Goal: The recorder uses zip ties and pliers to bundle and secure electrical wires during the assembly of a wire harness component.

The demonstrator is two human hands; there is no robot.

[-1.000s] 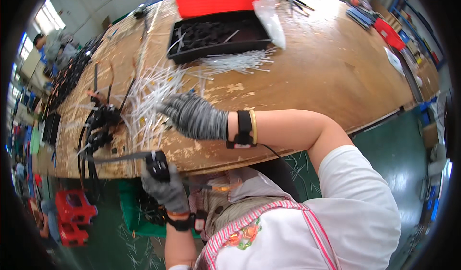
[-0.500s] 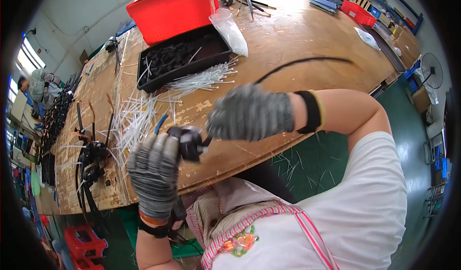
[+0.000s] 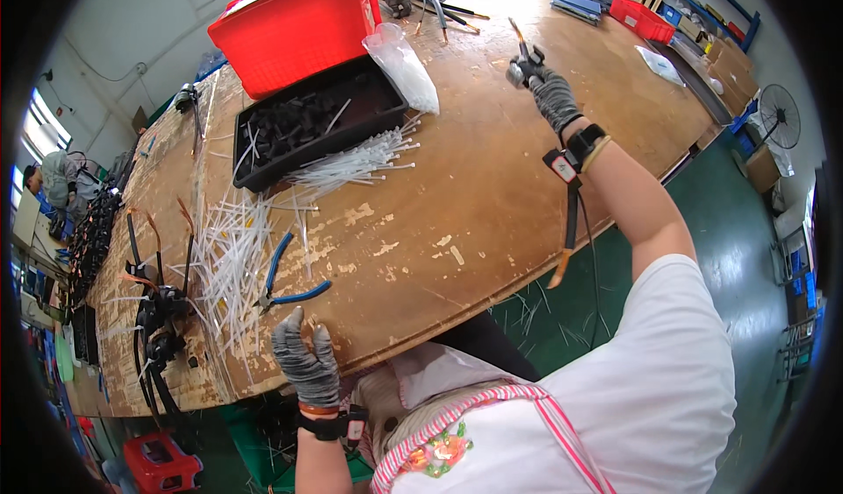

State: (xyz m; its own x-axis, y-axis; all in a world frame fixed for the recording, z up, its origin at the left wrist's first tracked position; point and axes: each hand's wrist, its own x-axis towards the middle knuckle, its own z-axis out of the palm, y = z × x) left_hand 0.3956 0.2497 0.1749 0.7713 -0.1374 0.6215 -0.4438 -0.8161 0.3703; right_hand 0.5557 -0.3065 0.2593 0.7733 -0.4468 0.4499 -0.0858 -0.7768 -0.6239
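Note:
My right hand (image 3: 555, 99), in a grey knitted glove, is stretched far out over the right part of the table. It is closed on a black cable assembly (image 3: 528, 62). A copper-coloured end sticks up past the fingers; another black cable end (image 3: 571, 222) with a copper tip hangs below the wrist. My left hand (image 3: 306, 353), gloved too, is at the near table edge, holding nothing, fingers apart. Just beyond it lie blue-handled cutting pliers (image 3: 290, 274), handles spread. Loose white cable ties (image 3: 233, 252) are scattered beside the pliers.
A black tray (image 3: 325, 147) holds small black pieces, with a red bin (image 3: 294, 42) behind it and a clear bag (image 3: 402, 68) alongside. More black cable assemblies (image 3: 162, 310) lie at left. A person's gloved hand (image 3: 397, 2) is at the far edge. A red crate (image 3: 641, 18) sits back right.
My right hand has swung far out to the right with the black cable assembly. My left hand has let go of it and drawn back toward the table edge, uncovering the pliers.

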